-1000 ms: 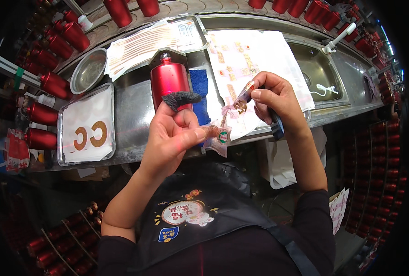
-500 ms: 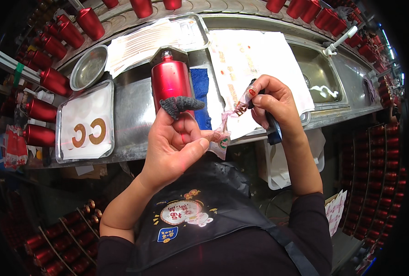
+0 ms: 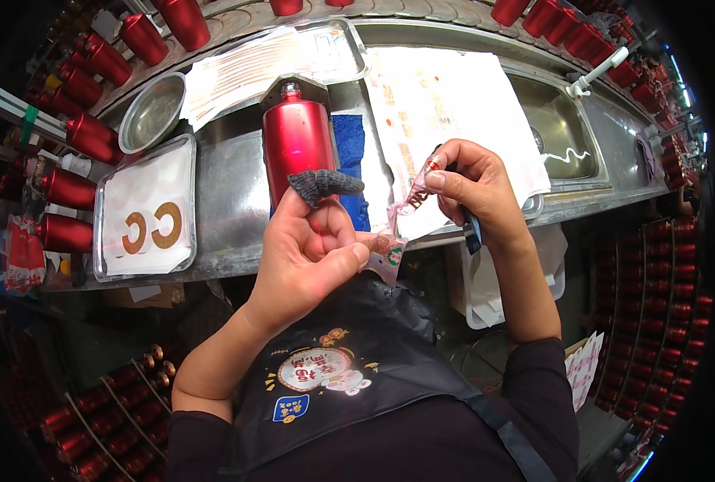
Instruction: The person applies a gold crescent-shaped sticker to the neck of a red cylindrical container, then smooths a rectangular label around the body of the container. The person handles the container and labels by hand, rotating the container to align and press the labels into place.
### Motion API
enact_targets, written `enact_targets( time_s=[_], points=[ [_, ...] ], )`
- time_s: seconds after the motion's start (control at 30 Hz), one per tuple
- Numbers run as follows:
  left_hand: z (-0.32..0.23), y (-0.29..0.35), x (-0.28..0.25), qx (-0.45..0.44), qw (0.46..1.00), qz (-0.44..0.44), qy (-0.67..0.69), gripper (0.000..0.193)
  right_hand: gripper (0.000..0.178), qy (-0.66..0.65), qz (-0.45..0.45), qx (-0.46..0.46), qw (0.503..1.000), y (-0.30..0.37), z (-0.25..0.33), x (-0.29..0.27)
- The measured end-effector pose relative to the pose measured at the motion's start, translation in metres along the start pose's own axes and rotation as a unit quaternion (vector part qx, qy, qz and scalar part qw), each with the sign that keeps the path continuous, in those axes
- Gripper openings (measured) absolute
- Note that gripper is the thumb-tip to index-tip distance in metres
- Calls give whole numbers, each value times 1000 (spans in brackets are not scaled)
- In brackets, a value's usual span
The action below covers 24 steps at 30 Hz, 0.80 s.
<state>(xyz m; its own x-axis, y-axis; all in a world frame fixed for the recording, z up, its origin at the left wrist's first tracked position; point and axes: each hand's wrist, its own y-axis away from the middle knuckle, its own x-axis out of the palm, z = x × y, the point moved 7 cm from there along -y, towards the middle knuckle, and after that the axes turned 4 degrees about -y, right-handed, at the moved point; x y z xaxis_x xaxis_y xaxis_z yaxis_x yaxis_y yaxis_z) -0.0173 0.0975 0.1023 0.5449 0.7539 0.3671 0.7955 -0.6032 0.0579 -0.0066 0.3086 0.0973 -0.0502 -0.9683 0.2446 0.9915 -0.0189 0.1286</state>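
Note:
My left hand (image 3: 305,257) pinches one end of a thin, see-through printed decal film (image 3: 387,253) between thumb and fingers. A grey knitted finger sleeve (image 3: 325,186) covers one of its fingers. My right hand (image 3: 482,189) grips the film's other end with thumb and forefinger. Between the hands the film is twisted and crumpled. A dark flat tool (image 3: 471,233), its kind unclear, sticks out below my right palm. Just beyond my left hand, a shiny red bottle (image 3: 297,145) lies on a metal holder, neck pointing away. A blue cloth (image 3: 349,145) is beside it.
A tray (image 3: 192,173) at left bears white paper with C-shaped gold decals. A metal bowl (image 3: 152,112), stacked printed strips (image 3: 241,68), white decal sheets (image 3: 470,104) and a sink (image 3: 566,132) line the bench. Red bottles (image 3: 182,22) stand along the conveyor behind.
My right fingers have closed further over their end of the film, covering more of its print. The film at my left hand is spread wider. Bottles on the conveyor have shifted right.

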Motion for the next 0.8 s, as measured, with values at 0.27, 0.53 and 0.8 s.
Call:
enact_targets(
  time_s=[0.27,0.53,0.8],
  points=[
    [12,-1,-4,-89,988,41,121,56,11,-30,9,-17,999,0,4,4],
    [7,-1,-7,-89,991,-10,97,52,13,-11,9,-21,1000,0,6,12],
    [-18,-19,-4,-69,996,-3,-50,33,16,15,103,-83,991,-4,27,45]
  ],
)
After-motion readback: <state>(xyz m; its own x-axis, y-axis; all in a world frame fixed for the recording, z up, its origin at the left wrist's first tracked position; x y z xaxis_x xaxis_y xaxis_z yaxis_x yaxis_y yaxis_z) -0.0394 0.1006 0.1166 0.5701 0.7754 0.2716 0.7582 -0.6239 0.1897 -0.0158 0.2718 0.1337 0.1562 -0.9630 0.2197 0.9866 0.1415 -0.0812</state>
